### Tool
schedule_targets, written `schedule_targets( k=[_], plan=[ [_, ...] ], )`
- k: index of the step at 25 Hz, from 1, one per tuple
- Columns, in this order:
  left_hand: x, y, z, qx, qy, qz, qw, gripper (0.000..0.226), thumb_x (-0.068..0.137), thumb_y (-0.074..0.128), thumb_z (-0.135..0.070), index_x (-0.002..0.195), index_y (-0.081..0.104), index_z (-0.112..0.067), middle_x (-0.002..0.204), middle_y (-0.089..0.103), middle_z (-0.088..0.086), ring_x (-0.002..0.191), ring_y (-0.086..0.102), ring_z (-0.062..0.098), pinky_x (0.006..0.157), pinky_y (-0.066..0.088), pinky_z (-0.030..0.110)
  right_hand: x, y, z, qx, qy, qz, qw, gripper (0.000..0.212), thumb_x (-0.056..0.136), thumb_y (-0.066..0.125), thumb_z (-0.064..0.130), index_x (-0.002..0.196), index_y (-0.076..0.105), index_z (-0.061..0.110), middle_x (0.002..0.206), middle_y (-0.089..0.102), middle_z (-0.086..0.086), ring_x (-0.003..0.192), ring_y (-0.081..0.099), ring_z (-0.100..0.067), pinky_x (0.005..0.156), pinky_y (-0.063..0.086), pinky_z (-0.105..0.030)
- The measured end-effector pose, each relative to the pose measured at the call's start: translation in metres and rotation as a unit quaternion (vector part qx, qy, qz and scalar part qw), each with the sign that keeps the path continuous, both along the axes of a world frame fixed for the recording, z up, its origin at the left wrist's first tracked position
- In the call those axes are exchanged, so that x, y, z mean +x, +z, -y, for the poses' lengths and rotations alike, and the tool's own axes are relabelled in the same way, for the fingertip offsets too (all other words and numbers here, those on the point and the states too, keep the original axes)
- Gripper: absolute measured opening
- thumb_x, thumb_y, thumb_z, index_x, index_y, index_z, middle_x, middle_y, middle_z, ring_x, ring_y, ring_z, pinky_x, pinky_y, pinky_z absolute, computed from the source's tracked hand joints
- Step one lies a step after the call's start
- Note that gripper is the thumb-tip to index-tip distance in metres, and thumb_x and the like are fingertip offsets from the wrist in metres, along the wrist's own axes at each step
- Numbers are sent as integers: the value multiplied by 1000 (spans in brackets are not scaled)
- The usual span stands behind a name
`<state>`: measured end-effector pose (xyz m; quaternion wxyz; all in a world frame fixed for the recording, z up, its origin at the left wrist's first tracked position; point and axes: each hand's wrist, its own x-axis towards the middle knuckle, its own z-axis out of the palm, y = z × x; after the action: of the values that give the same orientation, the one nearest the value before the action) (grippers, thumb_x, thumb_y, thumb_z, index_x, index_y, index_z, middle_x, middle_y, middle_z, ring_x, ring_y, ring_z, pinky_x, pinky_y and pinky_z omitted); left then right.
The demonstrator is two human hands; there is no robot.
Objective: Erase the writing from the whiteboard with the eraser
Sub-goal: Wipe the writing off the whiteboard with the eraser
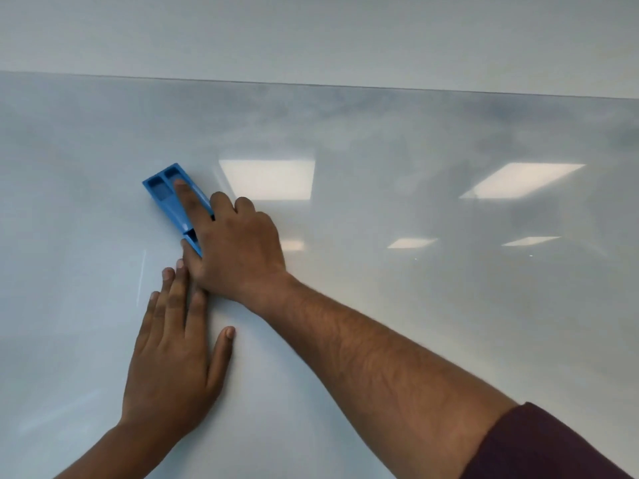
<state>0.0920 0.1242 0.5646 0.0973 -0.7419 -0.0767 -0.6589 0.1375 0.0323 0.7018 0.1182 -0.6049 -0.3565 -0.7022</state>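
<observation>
1. The whiteboard (380, 305) fills most of the view, glossy and pale, with ceiling lights mirrored in it right of centre.
2. Grey smudges cloud its upper part below the top edge; no legible writing shows.
3. The eraser (165, 195), blue plastic with moulded recesses on its back, lies flat against the board left of centre, slanted from upper left to lower right.
4. The right hand (238, 250) presses on the eraser's lower end: the index finger stretches along its back, the other fingers curl over its right edge, and the thumb lies at its lower left edge.
5. The left hand (176, 361) rests flat on the board just below the right hand, fingers straight and close together, thumb spread, holding nothing; its fingertips reach the right thumb.
6. A dark maroon sleeve (553, 447) covers the right upper forearm at the lower right corner.
</observation>
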Motion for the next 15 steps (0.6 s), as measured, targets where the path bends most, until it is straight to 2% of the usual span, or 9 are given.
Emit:
schedule_targets(
  k=[3,5,7,10,15],
  plan=[
    [13,5,27,69,-3,-18,997,72,99,35,-31,161,30,5,170,30,23,160,27,35,132,13,41,24,4,44,49,-4,-4,999,81,96,54,55,166,24,27,114,61,-2,88,56,-22,62,37,-32],
    [28,9,58,114,-3,-31,993,70,99,36,-28,159,34,6,167,36,24,157,31,35,131,13,39,43,3,83,73,-13,-14,997,80,96,52,55,166,25,27,112,61,-3,85,55,-21,60,42,-32],
    [45,11,93,137,-2,-42,990,70,99,37,-30,161,32,4,170,31,20,159,29,32,130,13,39,64,1,130,89,-21,-32,995,80,97,51,55,166,23,27,111,60,-5,85,56,-22,62,50,-34],
    [73,15,148,152,-3,-48,987,73,100,37,-35,163,27,2,173,24,16,161,25,31,130,12,39,100,-5,213,113,-31,-51,992,79,99,47,55,167,19,26,108,58,-5,83,56,-22,64,56,-37],
    [129,14,266,124,-12,-27,992,72,100,35,-35,162,27,2,174,22,16,160,24,32,130,8,38,170,-12,367,155,-42,-70,985,77,100,44,56,167,20,28,107,58,-5,80,56,-23,63,55,-37]
  ],
)
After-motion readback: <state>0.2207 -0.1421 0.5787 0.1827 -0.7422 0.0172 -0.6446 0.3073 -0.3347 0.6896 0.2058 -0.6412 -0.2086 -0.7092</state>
